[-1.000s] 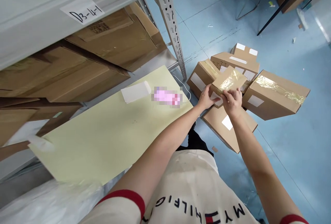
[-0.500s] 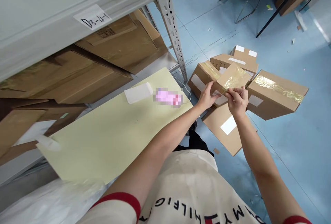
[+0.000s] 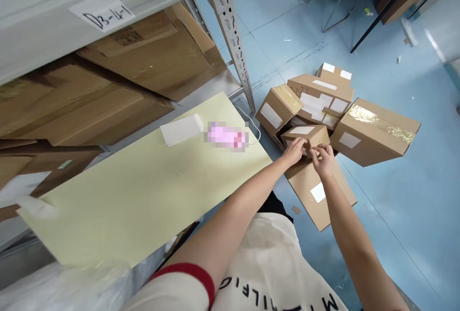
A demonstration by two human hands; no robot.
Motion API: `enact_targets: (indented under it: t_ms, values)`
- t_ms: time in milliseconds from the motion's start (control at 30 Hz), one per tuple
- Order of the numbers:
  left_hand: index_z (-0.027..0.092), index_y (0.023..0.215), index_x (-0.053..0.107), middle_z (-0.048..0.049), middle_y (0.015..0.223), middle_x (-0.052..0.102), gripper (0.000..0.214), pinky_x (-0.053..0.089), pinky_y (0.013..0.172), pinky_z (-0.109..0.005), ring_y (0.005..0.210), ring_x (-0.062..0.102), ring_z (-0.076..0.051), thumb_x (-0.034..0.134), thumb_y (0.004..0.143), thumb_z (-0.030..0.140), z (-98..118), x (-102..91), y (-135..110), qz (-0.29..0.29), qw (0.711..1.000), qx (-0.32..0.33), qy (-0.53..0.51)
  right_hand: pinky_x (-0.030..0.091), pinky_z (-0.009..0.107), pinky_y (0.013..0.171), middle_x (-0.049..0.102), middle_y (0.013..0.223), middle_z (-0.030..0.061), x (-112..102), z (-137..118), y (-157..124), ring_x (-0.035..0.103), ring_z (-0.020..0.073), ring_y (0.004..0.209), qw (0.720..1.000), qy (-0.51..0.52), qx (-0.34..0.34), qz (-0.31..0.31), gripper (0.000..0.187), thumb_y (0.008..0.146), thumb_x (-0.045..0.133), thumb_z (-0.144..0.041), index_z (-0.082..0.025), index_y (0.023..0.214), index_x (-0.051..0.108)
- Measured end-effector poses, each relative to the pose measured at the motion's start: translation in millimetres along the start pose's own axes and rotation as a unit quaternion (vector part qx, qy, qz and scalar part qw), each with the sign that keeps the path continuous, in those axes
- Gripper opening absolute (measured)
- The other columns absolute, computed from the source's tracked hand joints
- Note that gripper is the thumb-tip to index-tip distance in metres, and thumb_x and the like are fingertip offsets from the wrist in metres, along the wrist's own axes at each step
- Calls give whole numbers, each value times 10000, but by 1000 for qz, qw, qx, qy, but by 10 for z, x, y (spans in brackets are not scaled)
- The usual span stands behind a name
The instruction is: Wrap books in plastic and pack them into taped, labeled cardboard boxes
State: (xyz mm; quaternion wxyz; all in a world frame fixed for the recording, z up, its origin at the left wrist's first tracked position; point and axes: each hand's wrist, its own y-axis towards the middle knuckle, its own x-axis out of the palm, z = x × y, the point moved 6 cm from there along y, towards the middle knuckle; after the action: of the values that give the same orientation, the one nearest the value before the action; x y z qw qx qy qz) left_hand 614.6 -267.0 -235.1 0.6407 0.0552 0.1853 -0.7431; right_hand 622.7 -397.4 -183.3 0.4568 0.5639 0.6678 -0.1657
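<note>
A small brown cardboard box (image 3: 305, 134) with a white label on top rests among a pile of boxes on the blue floor. My left hand (image 3: 295, 151) grips its near left edge with curled fingers. My right hand (image 3: 322, 158) holds its near right corner, fingers bent around it. Under both hands lies a flat cardboard box (image 3: 318, 191) with a white label. Behind stand a taped box (image 3: 276, 107), a box with several white labels (image 3: 319, 97) and a larger taped box (image 3: 373, 131) to the right.
A pale yellow board (image 3: 143, 191) lies to the left, bearing a white packet (image 3: 181, 129) and a blurred pink item (image 3: 226, 136). Metal shelving (image 3: 230, 38) with big cardboard cartons (image 3: 108, 86) rises at the left. Chair legs (image 3: 330, 4) stand at the far back.
The small box was held up, tilted, with its taped side showing. It has been turned and lowered onto the pile, label side up, both hands still on it.
</note>
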Motion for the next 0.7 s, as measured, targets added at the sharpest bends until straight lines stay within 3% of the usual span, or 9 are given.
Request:
enact_targets:
  t_ms: [67, 133, 267, 367, 433, 533, 633, 700]
  values:
    - [156, 1198, 593, -130, 1315, 595, 366, 411, 1129, -376, 1279, 545, -237, 555, 845, 65, -182, -38, -37, -1, 999, -37, 17, 546, 476, 857, 588, 969, 105, -72, 196, -78, 625, 261, 935, 998, -18, 55, 33, 280, 893, 567, -445, -202, 946, 696]
    - [114, 1291, 549, -176, 1413, 532, 453, 357, 1179, -388, 1356, 489, -258, 600, 841, 97, -362, -86, -97, 1, 997, -77, 19, 496, 532, 953, 573, 1116, 147, -73, 409, -183, 595, 307, 1094, 991, -30, 121, 42, 421, 867, 578, -520, -188, 1112, 660]
    - [112, 1447, 435, -181, 1545, 422, 674, 275, 1230, -402, 1461, 371, -266, 661, 814, 160, -602, -87, -110, 3, 988, -156, -15, 397, 572, 1058, 387, 1448, 240, 252, 806, -229, 396, 397, 1375, 970, -24, 234, -67, 878, 705, 679, -685, -174, 1388, 469]
    - [164, 1504, 392, -135, 1578, 394, 796, 279, 1230, -408, 1469, 361, -268, 683, 764, 160, -719, 62, 15, -26, 976, -202, -75, 393, 568, 1054, 335, 1496, 272, 575, 963, -81, 384, 416, 1385, 957, -16, 254, -138, 1022, 641, 733, -680, -156, 1446, 383]
    - [191, 1520, 385, -108, 1576, 401, 858, 307, 1217, -418, 1462, 373, -280, 680, 717, 123, -798, 189, 125, -43, 969, -217, -109, 430, 568, 1004, 360, 1474, 281, 740, 983, -6, 467, 415, 1312, 953, -33, 266, -139, 990, 666, 720, -652, -151, 1447, 375]
    - [201, 1540, 362, -87, 1575, 401, 911, 321, 1211, -409, 1467, 360, -279, 652, 684, 87, -925, 291, 287, -22, 967, -213, -137, 481, 552, 914, 414, 1415, 298, 901, 840, -18, 548, 405, 1208, 953, -58, 284, -85, 848, 761, 642, -606, -132, 1423, 403]
    - [215, 1552, 341, -66, 1579, 398, 880, 332, 1205, -391, 1452, 389, -256, 603, 719, 99, -1038, 274, 388, 16, 963, -216, -161, 502, 537, 867, 445, 1372, 314, 984, 576, -100, 562, 404, 1178, 958, -55, 278, -48, 766, 814, 591, -551, -101, 1407, 413]
    - [235, 1548, 350, -55, 1562, 430, 835, 362, 1185, -397, 1421, 441, -252, 585, 754, 134, -1066, 232, 418, 24, 961, -215, -175, 509, 529, 854, 449, 1374, 312, 968, 482, -125, 579, 398, 1151, 960, -49, 270, -54, 782, 788, 625, -515, -91, 1411, 417]
